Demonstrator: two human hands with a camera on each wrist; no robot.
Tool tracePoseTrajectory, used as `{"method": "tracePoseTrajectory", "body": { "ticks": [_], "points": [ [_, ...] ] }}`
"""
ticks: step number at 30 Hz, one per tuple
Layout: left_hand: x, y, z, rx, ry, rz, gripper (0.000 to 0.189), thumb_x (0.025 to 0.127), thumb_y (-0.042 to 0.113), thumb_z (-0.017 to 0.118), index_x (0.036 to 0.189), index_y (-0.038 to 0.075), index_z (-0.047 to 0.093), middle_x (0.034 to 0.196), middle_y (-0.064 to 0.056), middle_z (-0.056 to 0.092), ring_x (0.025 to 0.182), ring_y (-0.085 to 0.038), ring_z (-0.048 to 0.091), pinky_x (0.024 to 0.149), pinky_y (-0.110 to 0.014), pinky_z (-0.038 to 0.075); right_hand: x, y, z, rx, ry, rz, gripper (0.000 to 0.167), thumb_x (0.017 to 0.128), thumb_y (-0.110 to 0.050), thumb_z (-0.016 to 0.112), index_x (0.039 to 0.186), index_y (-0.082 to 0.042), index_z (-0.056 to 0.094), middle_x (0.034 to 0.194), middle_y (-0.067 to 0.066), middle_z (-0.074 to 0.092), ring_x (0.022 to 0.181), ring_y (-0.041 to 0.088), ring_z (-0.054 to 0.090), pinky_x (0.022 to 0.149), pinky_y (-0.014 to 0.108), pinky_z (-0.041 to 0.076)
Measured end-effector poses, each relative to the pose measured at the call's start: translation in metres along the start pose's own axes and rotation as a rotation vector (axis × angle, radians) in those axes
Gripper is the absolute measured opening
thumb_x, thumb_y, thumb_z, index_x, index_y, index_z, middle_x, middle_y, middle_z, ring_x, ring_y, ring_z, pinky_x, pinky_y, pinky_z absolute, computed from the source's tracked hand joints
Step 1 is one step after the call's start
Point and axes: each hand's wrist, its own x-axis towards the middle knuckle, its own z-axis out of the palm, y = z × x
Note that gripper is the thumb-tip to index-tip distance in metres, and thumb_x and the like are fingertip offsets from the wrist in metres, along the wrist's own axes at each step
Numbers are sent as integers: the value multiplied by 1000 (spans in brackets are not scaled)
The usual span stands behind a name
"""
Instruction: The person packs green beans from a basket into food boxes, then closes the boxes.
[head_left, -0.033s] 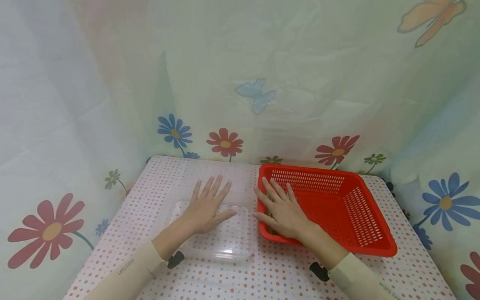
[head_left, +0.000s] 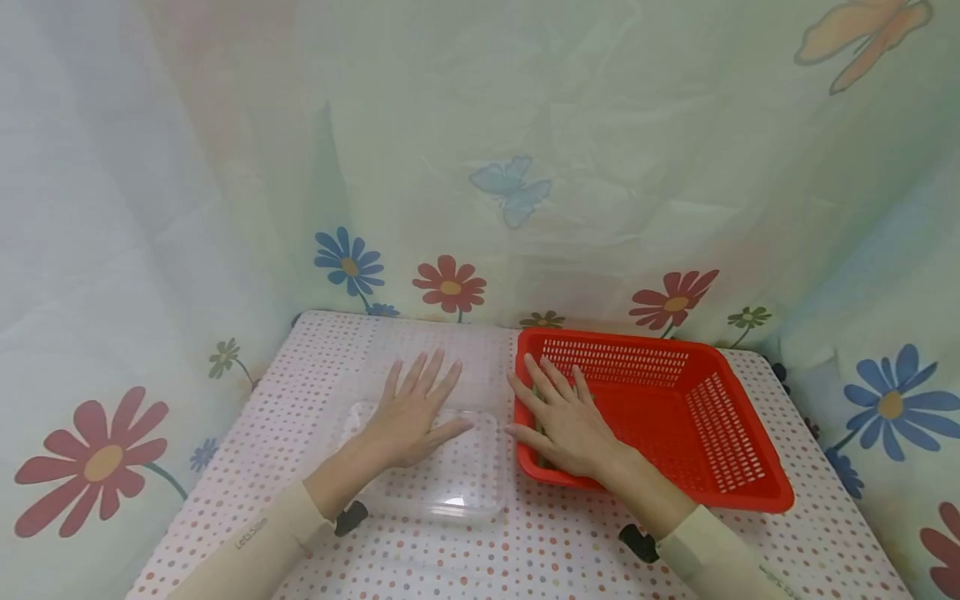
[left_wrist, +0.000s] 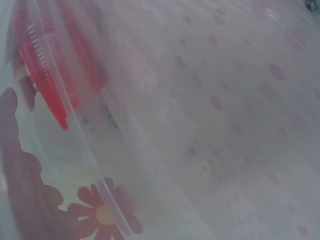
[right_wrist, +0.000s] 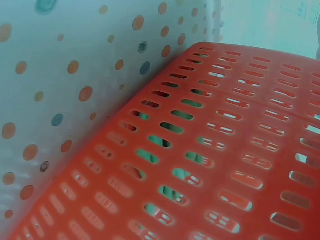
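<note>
The left hand (head_left: 408,427), fingers spread wide, lies over a smooth, clear plastic box (head_left: 467,475) on the dotted table (head_left: 480,554). The right hand (head_left: 572,427), likewise splayed, covers the left end of a slotted red plastic basket (head_left: 622,337).

Flower-printed fabric (head_left: 600,183) hangs around the dotted table (head_left: 540,554).

There are two hands (head_left: 406,425) (head_left: 573,427), one red basket (head_left: 647,410) and one clear container (head_left: 463,473).
</note>
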Motion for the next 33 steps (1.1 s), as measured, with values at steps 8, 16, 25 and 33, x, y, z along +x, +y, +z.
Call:
{"method": "tracePoseTrajectory", "body": {
  "ticks": [8, 16, 25, 33],
  "points": [
    [-3, 3, -3, -6, -5, 2, 90, 99, 80, 31, 168, 31, 1, 175, 0, -12, 164, -29, -8, 130, -65, -8, -2, 2, -1, 23, -33, 24, 84, 99, -70, 49, 166, -25, 28, 177, 7, 10, 162, 37, 10, 127, 74, 3],
    [-1, 4, -4, 8, 12, 9, 90, 99, 79, 33, 169, 31, 3, 177, -4, -2, 164, -27, -6, 130, -66, -7, 0, 1, -4, -13, -34, 9, 83, 99, -70, 50, 166, -27, 27, 177, 6, 11, 162, 39, 12, 127, 74, 7],
    [-10, 0, -10, 21, 14, -27, 91, 98, 80, 33, 169, 30, 6, 176, -2, -3, 165, -26, -1, 131, -65, -4, 1, -4, -9, -21, -34, -2, 84, 98, -65, 57, 165, -24, 30, 176, 8, 13, 161, 40, 14, 126, 74, 6],
    [-33, -27, -29, 3, 67, -67, 90, 100, 74, 42, 169, 24, 13, 177, -9, 7, 164, -30, 6, 130, -66, -4, -5, -1, -23, -27, -78, -1, 84, 99, -71, 49, 167, -26, 27, 176, 7, 14, 163, 35, 11, 129, 70, 0]
  ]
}}
